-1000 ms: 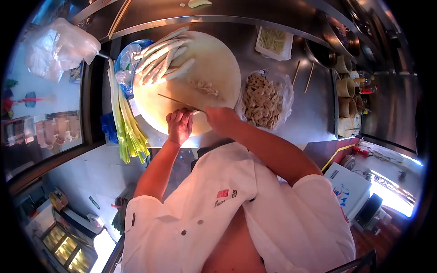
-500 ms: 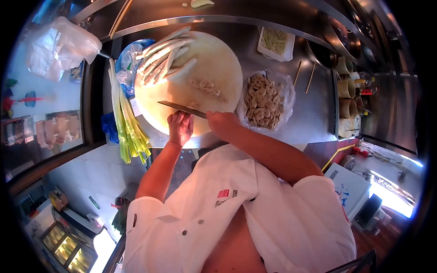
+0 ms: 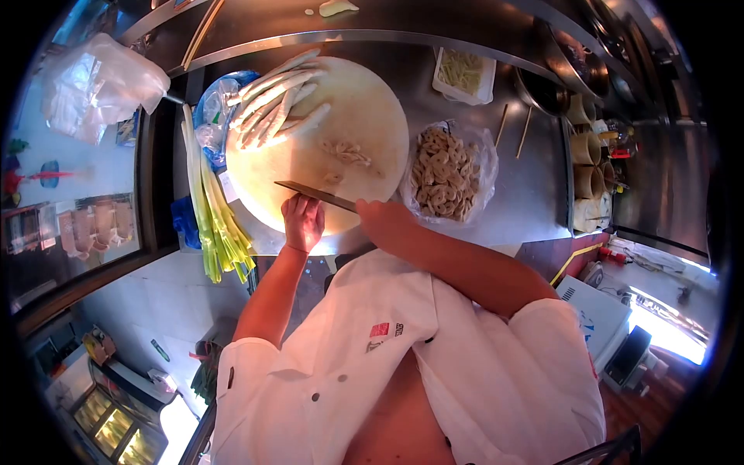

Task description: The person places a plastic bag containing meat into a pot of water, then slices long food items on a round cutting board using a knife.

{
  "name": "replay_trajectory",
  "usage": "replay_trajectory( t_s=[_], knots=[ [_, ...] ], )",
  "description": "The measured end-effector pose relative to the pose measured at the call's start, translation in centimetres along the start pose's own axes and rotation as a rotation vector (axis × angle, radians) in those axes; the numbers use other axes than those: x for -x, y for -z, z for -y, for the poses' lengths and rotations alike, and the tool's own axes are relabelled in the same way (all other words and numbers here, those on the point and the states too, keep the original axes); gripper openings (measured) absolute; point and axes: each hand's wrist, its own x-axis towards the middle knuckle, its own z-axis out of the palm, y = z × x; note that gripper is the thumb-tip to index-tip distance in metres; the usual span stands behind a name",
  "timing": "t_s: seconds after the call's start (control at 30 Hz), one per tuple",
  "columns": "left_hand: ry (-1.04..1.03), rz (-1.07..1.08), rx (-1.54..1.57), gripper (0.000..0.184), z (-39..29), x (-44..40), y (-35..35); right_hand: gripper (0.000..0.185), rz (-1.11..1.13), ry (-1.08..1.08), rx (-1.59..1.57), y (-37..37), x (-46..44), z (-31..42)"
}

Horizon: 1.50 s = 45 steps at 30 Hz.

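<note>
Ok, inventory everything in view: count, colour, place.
Round board: 1, cream, on counter
Long pieces: several, whitish, board's far left
Cut pieces: several, beige, board's middle
Knife: 1, dark, over board's near side
Slices: many, tan, in clear bag right of board
Tray: 1, white, upper right
Stalks: several, greenish, left of board
Sticks: 2, tan, near clear bag
Bowls: at least 2, metallic, upper right
Containers: several, tan, far right
Plastic bag: 1, whitish, upper left
Jacket: 1, white, worn
Left hand: 1, bare, by knife
Right hand: 1, bare, on knife

Hands (image 3: 304, 222) forward (right one (image 3: 384, 222) clenched)
</note>
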Motion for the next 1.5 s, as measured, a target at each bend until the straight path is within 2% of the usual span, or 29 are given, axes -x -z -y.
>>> replay_trajectory(
  t_s=[0.1,0.17,0.3,0.37,0.5,0.67,0.77,0.97,1.07,1.27,1.5],
  knots=[
    [-0.003,0.027,-0.001,0.045,-0.2,-0.2,0.6,0.007,-0.046,0.036,0.026,-1.9,-2.6,-0.5],
    [-0.002,0.038,0.007,0.045,-0.3,-0.4,1.0,0.008,-0.074,0.146,0.049,-2.0,-3.6,-0.9],
    [-0.004,0.022,0.022,0.042,0.0,-0.3,0.8,0.009,-0.031,0.081,0.036,1.2,-2.3,-0.6],
    [-0.003,0.021,0.028,0.041,0.0,0.2,0.7,0.014,0.12,0.031,0.079,3.4,-0.7,0.7],
    [-0.007,-0.029,0.011,0.04,0.1,0.6,0.4,0.012,0.061,0.066,0.078,2.5,1.0,1.0],
    [-0.006,-0.002,0.046,0.038,0.1,0.0,0.6,0.011,-0.008,0.034,0.057,-1.4,-2.3,0.8],
    [0.002,0.01,0.076,0.04,-0.2,-0.3,1.0,0.01,-0.021,0.104,0.1,-3.0,-3.9,-0.4],
    [0.019,-0.008,0.013,0.044,-0.1,0.5,1.6,0.011,0.132,-0.017,0.032,2.6,-1.1,0.5],
    [0.011,-0.074,0.026,0.043,0.2,0.5,0.9,0.011,0.125,0.036,0.031,4.2,1.1,1.3],
    [0.023,-0.049,0.024,0.044,0.0,0.2,1.3,0.012,0.002,0.018,0.021,-1.3,-2.0,1.3],
    [-0.017,0.02,0.015,0.048,0.4,0.2,1.8,0.013,-0.005,0.081,0.021,-0.2,-3.2,-0.4]
  ],
)
